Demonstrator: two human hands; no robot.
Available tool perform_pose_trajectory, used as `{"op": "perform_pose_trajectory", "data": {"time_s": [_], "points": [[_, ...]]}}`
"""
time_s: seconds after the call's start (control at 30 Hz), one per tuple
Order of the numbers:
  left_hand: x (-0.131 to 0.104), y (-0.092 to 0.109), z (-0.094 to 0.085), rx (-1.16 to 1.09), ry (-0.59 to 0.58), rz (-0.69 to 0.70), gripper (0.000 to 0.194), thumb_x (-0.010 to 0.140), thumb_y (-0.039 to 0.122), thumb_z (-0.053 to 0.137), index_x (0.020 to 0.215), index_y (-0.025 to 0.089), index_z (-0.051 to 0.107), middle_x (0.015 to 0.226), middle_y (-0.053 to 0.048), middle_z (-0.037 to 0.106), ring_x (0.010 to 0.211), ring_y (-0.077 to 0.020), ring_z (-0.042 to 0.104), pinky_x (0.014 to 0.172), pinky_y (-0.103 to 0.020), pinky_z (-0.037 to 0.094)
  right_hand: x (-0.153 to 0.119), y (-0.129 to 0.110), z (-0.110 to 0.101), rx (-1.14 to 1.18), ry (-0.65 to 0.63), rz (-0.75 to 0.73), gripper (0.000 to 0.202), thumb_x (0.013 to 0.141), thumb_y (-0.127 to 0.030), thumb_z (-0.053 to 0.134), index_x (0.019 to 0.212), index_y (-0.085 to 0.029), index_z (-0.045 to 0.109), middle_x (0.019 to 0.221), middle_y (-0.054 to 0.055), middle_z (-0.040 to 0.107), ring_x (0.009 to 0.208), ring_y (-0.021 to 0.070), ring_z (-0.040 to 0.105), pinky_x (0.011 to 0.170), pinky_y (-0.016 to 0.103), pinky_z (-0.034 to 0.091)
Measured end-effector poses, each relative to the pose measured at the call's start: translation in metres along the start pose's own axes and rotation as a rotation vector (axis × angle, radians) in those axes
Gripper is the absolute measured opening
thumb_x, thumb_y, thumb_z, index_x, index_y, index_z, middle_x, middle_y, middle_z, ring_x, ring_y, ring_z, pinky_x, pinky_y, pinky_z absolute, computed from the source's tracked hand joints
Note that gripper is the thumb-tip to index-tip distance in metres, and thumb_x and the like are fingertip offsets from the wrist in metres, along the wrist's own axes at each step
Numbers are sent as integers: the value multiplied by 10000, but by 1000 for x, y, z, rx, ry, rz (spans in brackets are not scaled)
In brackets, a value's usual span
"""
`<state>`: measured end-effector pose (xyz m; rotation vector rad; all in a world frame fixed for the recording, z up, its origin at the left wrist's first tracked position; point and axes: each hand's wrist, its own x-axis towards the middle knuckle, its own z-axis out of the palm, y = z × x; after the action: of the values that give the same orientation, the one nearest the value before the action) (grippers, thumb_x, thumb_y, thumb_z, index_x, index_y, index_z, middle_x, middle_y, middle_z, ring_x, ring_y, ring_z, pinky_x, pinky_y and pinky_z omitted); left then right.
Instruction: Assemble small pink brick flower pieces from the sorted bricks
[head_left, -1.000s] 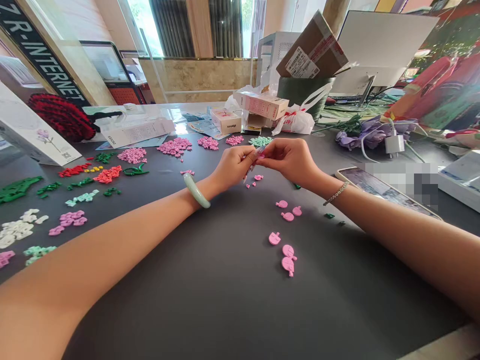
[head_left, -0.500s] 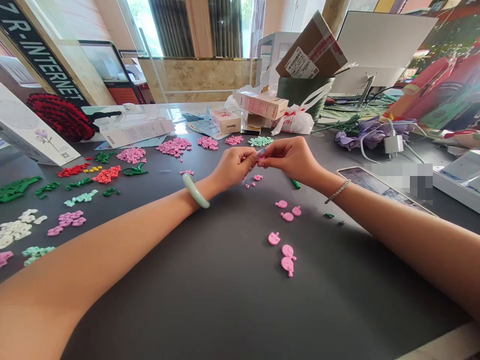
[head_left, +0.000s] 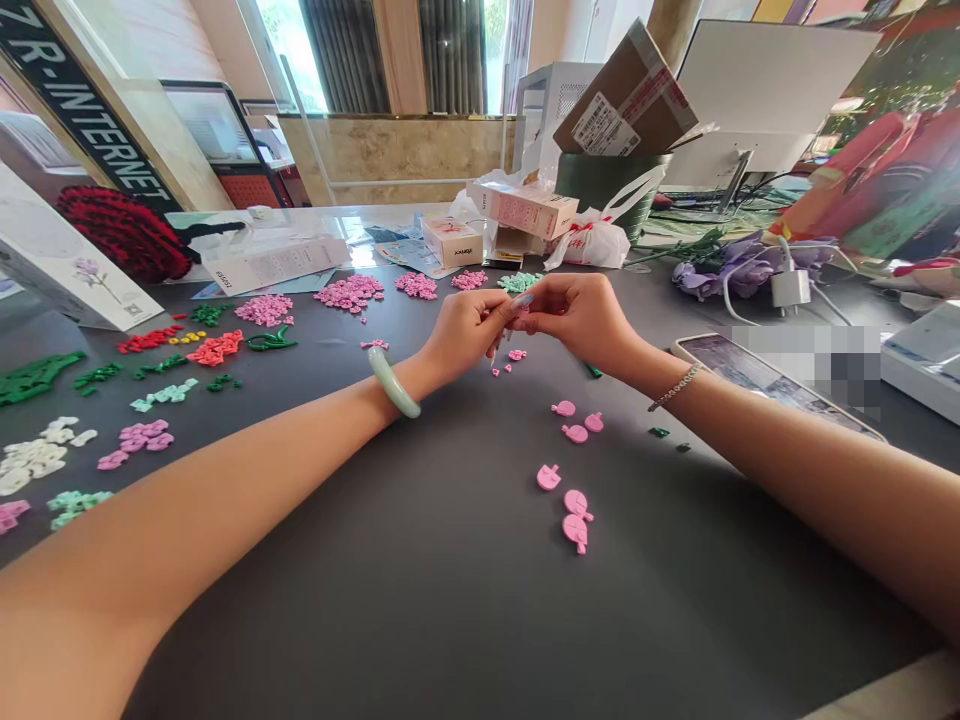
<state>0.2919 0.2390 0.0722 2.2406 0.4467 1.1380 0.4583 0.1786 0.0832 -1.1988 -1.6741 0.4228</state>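
Above the middle of the dark table (head_left: pixel 420 600), my left hand (head_left: pixel 472 330) and my right hand (head_left: pixel 585 315) meet at their fingertips. Both are pinched around a small pink piece (head_left: pixel 523 311), mostly hidden by the fingers. Just below them lie a few tiny pink pieces (head_left: pixel 517 355). Nearer to me are several round pink pieces with short stems (head_left: pixel 576 502). A green piece (head_left: pixel 594 370) lies partly under my right hand, and small dark green bits (head_left: pixel 660 432) are to its right.
Sorted piles of pink (head_left: pixel 349 293), red (head_left: pixel 216 348), green (head_left: pixel 37 378) and white pieces (head_left: pixel 34 460) cover the left side. A phone (head_left: pixel 772 385), purple flowers (head_left: pixel 735 270) and a white charger (head_left: pixel 790 289) are at the right. Small boxes (head_left: pixel 452 242) and a plastic bag (head_left: pixel 592 243) stand behind.
Both hands stay together in nearly the same place, with their fingers slightly shifted around the pink piece. The pieces on the table have not visibly moved.
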Motion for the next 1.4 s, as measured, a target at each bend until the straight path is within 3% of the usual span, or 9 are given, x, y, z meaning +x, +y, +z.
{"op": "perform_pose_trajectory", "data": {"time_s": [0.1, 0.2, 0.4, 0.63, 0.83, 1.0, 1.2, 1.4], "points": [[2, 0, -3, 106, 125, 0, 567, 918, 615, 498, 573, 166, 525, 445, 41, 499, 378, -59, 471, 426, -196, 345, 1, -1, 1, -174, -34, -8, 286, 636, -192, 831, 912, -170, 759, 851, 36, 696, 705, 156, 594, 676, 311, 477], [3, -3, -4, 72, 189, -45, 512, 934, 541, 530, 588, 165, 536, 439, 52, 492, 338, -51, 455, 412, -198, 349, 1, -5, 0, -373, -164, -60, 215, 654, -158, 830, 859, -210, 794, 894, 39, 675, 729, 157, 567, 699, 314, 454], [5, -5, -5, -111, 172, -146, 513, 924, 544, 551, 587, 157, 542, 457, 49, 489, 317, -41, 454, 340, -183, 324, 0, -10, 2, -567, -421, -81, 89, 745, -151, 787, 804, -215, 805, 857, 38, 624, 751, 158, 556, 748, 312, 420], [5, -5, -3, -204, 120, -177, 528, 903, 597, 538, 618, 154, 561, 479, 42, 510, 313, -39, 453, 315, -186, 325, -1, -8, 1, -548, -501, -140, 79, 772, -138, 716, 773, -193, 772, 854, 50, 611, 761, 171, 563, 753, 308, 416], [6, -7, -4, -183, 115, -182, 482, 928, 538, 549, 647, 147, 587, 515, 24, 565, 323, -43, 482, 334, -193, 351, 2, -8, -7, -458, -447, -179, 44, 762, -180, 687, 746, -188, 727, 858, 39, 634, 709, 146, 551, 686, 288, 406], [6, -7, -4, -198, 119, -220, 426, 959, 438, 543, 659, 140, 595, 524, 24, 567, 319, -41, 485, 321, -180, 341, 8, -11, -16, -335, -300, -50, 72, 744, -147, 646, 681, -181, 648, 638, -16, 622, 600, 121, 523, 609, 281, 380], [6, -5, -4, -226, 111, -231, 359, 951, 316, 570, 648, 127, 604, 536, 26, 570, 320, -34, 489, 323, -169, 331, 10, -11, -19, -113, -155, 38, 120, 682, -124, 713, 622, -164, 617, 627, -2, 613, 605, 117, 518, 616, 294, 403], [6, -10, -3, -301, 84, -244, 429, 877, 481, 652, 628, 137, 594, 508, 31, 547, 327, -47, 484, 311, -186, 335, 12, -7, -19, 87, -108, 52, 139, 661, -152, 766, 665, -174, 629, 672, 0, 617, 651, 121, 545, 633, 290, 454]]}}
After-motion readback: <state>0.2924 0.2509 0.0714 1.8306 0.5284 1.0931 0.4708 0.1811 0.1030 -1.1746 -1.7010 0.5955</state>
